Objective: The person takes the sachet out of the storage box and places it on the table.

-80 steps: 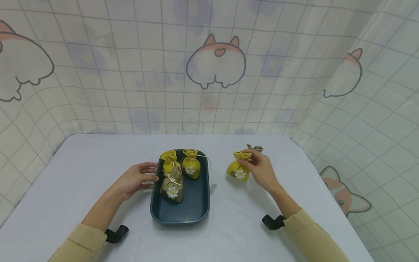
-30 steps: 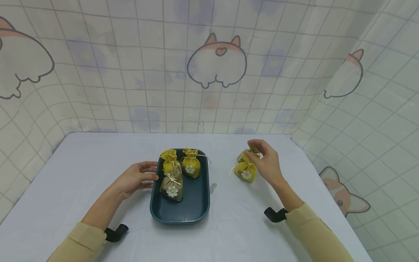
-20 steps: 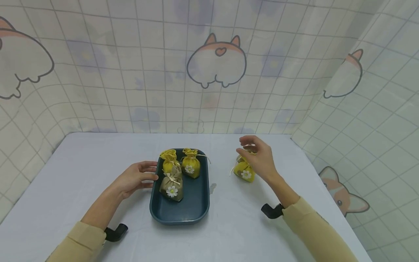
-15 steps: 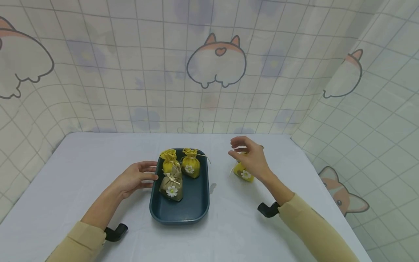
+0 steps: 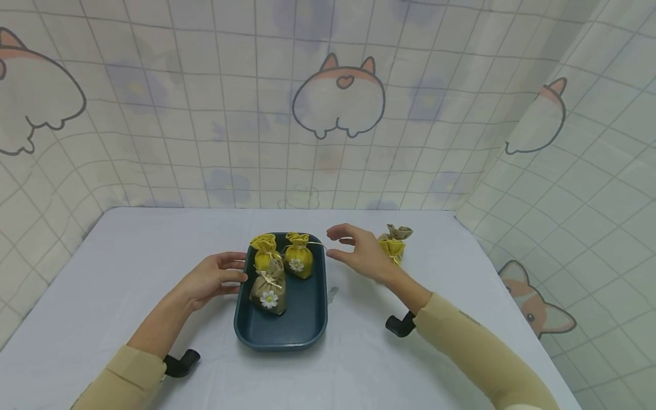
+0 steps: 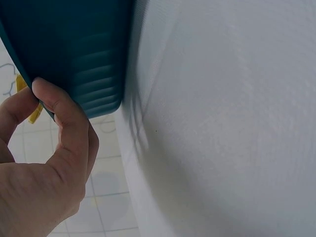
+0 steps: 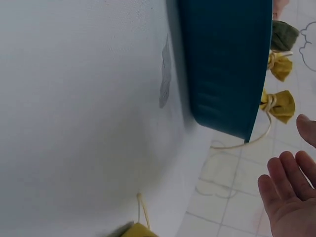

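A dark teal tray (image 5: 302, 319) holds two yellow drawstring pouches, the left one (image 5: 263, 250) and the right one (image 5: 299, 259), and a brownish pouch (image 5: 270, 293) with a white flower. At the tray's left rim, my left hand (image 5: 220, 277) pinches the edge between thumb and fingers, as the left wrist view shows. My right hand (image 5: 361, 250) hovers just off the upper right rim, fingers spread and holding nothing. Behind it on the table are another yellow pouch (image 5: 392, 249), partly hidden by the hand, and a brownish pouch (image 5: 399, 231).
A white cloth covers the table (image 5: 359, 364). Behind and beside it hangs a checked curtain (image 5: 328, 159) with cartoon animal prints. A thin cord from the right yellow pouch hangs over the tray's rim. A small grey mark (image 5: 332, 294) lies right of the tray.
My right hand first set the yellow pouch down by the brownish one and let go. It then moved left, empty, to the tray's right rim. My left hand has stayed in place.
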The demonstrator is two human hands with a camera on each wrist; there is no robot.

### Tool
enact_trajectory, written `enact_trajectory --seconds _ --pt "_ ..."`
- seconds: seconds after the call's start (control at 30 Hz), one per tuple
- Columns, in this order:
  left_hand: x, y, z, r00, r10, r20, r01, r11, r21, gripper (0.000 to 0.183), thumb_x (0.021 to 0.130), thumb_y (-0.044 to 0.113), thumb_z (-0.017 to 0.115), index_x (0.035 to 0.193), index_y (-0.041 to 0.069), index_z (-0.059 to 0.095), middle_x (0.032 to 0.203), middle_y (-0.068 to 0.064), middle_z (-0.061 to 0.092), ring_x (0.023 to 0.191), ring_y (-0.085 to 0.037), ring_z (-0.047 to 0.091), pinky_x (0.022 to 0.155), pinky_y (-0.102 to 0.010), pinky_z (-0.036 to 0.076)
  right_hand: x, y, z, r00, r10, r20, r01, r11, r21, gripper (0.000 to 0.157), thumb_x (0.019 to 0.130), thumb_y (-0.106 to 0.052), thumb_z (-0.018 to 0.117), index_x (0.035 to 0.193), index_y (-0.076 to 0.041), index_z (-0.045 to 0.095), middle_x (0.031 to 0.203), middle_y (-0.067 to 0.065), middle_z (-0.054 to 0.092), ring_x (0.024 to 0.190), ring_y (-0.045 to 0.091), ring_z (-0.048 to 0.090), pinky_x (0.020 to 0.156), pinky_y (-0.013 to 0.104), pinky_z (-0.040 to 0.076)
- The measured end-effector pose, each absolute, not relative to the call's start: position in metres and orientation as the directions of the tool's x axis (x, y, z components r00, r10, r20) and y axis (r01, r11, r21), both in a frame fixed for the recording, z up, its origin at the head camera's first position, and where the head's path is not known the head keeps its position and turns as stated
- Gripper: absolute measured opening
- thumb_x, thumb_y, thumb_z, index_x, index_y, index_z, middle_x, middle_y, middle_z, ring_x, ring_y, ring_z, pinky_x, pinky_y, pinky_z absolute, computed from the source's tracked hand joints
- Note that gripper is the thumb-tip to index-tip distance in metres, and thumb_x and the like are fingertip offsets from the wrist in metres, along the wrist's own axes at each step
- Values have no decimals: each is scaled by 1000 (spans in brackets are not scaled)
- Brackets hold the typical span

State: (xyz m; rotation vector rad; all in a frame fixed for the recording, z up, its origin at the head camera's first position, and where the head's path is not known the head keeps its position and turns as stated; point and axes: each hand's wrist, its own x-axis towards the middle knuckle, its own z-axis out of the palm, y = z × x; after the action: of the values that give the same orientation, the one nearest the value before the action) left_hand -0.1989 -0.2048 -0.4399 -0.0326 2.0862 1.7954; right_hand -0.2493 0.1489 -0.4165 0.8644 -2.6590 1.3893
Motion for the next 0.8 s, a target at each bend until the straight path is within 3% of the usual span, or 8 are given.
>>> enact_trajectory --seconds 0.8 --pt "-199 -206 -441 -922 243 -302 -271 153 950 66 97 3 63 154 -7 32 148 -29 41 111 -31 61 86 -36 58 -263 106 -434 -820 -510 261 -529 501 -684 43 94 -20 78 132 -4 65 128 10 68 121 23 63 106 39 47"
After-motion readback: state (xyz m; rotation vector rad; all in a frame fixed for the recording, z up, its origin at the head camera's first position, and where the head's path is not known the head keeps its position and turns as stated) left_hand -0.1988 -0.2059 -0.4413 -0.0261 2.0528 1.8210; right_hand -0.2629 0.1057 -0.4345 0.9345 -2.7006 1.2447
